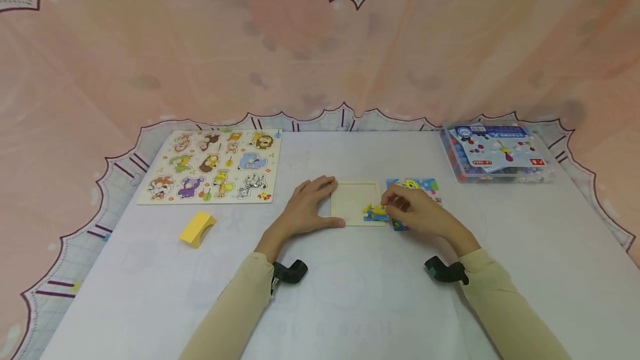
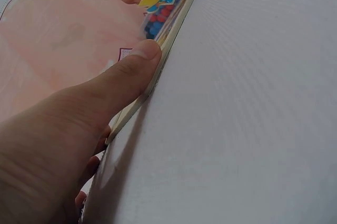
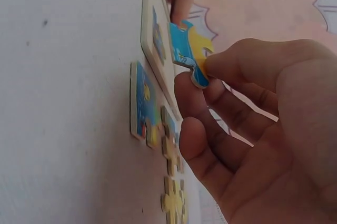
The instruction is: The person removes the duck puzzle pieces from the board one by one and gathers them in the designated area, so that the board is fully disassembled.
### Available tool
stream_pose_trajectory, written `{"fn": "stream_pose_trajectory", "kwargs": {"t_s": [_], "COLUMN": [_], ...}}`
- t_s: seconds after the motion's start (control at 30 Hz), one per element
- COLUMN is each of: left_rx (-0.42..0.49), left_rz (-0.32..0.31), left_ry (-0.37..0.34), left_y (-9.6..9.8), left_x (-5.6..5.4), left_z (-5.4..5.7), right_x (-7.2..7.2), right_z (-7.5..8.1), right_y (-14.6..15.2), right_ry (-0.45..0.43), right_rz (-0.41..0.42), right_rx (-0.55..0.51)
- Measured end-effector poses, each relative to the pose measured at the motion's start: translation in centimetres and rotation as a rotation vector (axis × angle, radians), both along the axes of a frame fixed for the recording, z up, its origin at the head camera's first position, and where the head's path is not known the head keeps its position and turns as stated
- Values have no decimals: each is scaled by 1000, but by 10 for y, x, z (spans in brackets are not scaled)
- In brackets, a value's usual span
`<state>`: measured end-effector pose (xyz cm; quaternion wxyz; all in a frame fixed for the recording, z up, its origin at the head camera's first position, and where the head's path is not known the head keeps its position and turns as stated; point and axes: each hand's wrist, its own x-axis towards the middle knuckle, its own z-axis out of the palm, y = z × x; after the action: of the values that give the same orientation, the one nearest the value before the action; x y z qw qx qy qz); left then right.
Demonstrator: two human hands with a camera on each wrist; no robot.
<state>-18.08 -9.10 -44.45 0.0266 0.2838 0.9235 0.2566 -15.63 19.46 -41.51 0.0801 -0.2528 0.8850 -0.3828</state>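
My left hand (image 1: 307,207) grips the left side of a shallow wooden puzzle tray (image 1: 347,199), fingers at the far corner and thumb along the near edge. In the left wrist view the thumb lies against the tray's rim. Over the tray's right side, my right hand (image 1: 417,210) pinches a blue and yellow jigsaw piece (image 3: 187,48) between thumb and fingertips, tilted above the board. Another blue piece (image 3: 158,37) lies inside the tray in the right wrist view. Loose jigsaw pieces (image 1: 425,184) lie beside the tray, partly hidden under my right hand.
An animal puzzle board (image 1: 212,168) lies at the back left, with a yellow arched block (image 1: 197,229) in front of it. A clear plastic box (image 1: 497,154) of colourful parts stands at the back right. Patterned cloth (image 1: 320,60) hangs behind the white tabletop (image 1: 350,304).
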Motion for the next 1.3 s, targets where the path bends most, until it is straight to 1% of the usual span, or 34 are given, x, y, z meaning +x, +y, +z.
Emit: {"fn": "stream_pose_trajectory", "kwargs": {"t_s": [0.23,0.4,0.67,0.9,1.2,1.3], "left_rx": [-2,-4,3,0,1,-3], "left_rz": [4,3,2,7,8,8], "left_ry": [3,5,6,8,8,-2], "left_y": [0,0,1,1,0,0], "left_x": [-1,-1,-1,-1,-1,-1], "left_z": [-3,-3,0,-2,-2,-1], "right_x": [-1,-3,-4,-7,-8,-7], "right_z": [4,5,10,11,11,12], "right_y": [11,18,31,42,52,54], "right_ry": [-70,-97,-114,-178,-231,-241], "right_rz": [5,8,23,48,56,63], "right_rx": [37,61,74,93,98,105]}}
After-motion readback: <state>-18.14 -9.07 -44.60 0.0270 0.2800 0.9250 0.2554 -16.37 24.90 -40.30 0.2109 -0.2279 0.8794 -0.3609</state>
